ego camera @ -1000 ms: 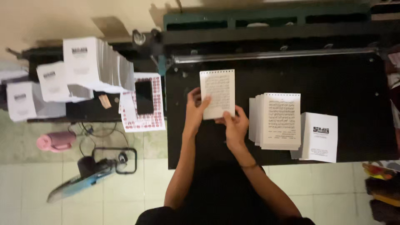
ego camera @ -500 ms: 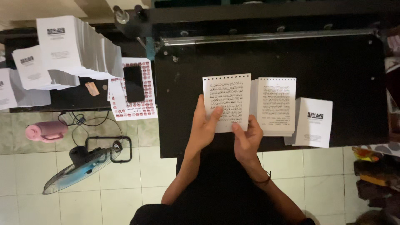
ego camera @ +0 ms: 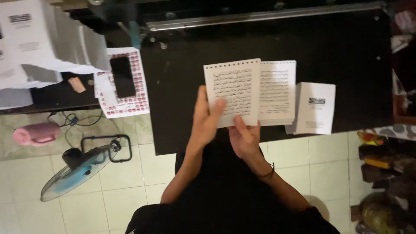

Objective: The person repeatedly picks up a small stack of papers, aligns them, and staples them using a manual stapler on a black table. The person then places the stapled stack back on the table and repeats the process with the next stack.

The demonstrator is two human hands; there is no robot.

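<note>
Both my left hand (ego camera: 207,115) and right hand (ego camera: 243,138) pinched the white punched, printed paper sheet (ego camera: 234,92); loose grip risked it sliding onto the white sheet stack (ego camera: 278,93) beside my right.

Left hand (ego camera: 206,117) raised, thumb curled inward, fingers up; right hand (ego camera: 243,139) lower, palm up, fingers closed, both forearms angled in.

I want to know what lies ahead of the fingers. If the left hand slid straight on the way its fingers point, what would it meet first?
The left hand points up the picture, its fingers on the printed sheet that both hands hold. Beyond the sheet's top edge only bare black table shows, then probably the metal rail at the back.
</note>
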